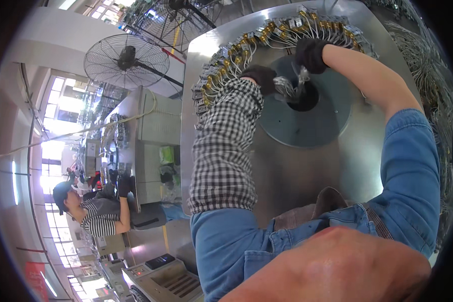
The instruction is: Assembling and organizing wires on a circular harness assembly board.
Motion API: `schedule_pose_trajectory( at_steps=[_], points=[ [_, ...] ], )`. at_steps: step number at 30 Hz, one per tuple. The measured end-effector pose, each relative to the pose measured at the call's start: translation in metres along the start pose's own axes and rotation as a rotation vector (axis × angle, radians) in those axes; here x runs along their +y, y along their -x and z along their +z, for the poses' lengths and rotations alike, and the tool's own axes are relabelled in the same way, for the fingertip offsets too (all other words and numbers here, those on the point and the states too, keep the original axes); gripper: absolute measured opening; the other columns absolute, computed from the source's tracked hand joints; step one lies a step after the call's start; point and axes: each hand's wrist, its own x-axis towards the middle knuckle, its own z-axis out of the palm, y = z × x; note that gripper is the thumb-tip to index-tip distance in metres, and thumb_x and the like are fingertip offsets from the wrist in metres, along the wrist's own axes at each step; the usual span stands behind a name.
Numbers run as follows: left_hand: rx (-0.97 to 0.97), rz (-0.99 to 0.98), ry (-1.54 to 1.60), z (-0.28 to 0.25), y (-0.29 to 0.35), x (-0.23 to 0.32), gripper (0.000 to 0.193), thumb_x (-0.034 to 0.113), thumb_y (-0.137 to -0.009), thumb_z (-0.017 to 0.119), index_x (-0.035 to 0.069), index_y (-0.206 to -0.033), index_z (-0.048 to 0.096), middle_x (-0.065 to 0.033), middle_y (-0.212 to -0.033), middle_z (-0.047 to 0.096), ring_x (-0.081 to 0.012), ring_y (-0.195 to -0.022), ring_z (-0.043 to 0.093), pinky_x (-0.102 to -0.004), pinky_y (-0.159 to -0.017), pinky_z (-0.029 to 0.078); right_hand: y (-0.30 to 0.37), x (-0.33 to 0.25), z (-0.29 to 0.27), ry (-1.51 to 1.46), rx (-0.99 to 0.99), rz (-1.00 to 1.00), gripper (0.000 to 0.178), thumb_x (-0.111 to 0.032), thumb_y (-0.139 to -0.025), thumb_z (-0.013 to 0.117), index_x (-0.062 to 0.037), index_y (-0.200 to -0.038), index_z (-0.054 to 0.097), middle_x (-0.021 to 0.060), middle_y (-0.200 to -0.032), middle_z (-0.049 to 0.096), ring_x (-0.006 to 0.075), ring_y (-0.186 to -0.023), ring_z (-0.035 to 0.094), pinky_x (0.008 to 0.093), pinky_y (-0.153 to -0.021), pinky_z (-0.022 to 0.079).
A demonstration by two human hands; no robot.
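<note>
My left hand [261, 78], in a dark glove below a black-and-white checked sleeve cover, is closed on a bundle of whitish wires [286, 87]. The bundle hangs over the dark round hole [307, 98] of a grey disc [297, 132] set in a metal tabletop. Just to the right, my dark-gloved right hand [311, 55] has its fingers curled beside a pale strand; what they hold is hidden. Behind both hands curves a row of yellow and grey connectors [282, 33] with white leads pointing toward the disc.
Metal table [322, 171] extends between my arms. Masses of grey-white wires [423, 75] hang at the right edge. Left of the table stand a large fan [127, 59] and a workbench [158, 118], where another person [93, 209] works. A machine with a slotted top [171, 284] stands at lower left.
</note>
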Motion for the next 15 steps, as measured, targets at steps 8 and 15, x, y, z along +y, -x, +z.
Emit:
schedule_pose_trajectory(
  at_steps=[8, 15],
  points=[
    [0.116, 0.12, 0.249, 0.016, 0.044, 0.015, 0.039, 0.034, -0.08, 0.053, 0.007, -0.107, 0.061, -0.0195, -0.108, 0.061, -0.0344, -0.103, 0.058, -0.0422, -0.09, 0.045, 0.056, -0.013, 0.013, -0.154, -0.055, -0.131, 0.031, -0.02, -0.066, 0.058, -0.0163, -0.095, 0.068, 0.0121, -0.092, 0.067, 0.0298, -0.087, 0.063, 0.0388, -0.08, 0.049],
    [0.135, -0.076, 0.401, 0.004, 0.078, -0.004, 0.043, 0.033, -0.076, 0.056, 0.006, -0.109, 0.059, -0.0205, -0.108, 0.061, -0.0373, -0.101, 0.058, -0.0421, -0.089, 0.046, 0.062, 0.007, -0.004, -0.228, -0.068, 0.12, 0.036, -0.035, -0.068, 0.064, -0.0095, -0.093, 0.067, 0.016, -0.09, 0.065, 0.0334, -0.091, 0.061, 0.0418, -0.082, 0.047]
  ],
)
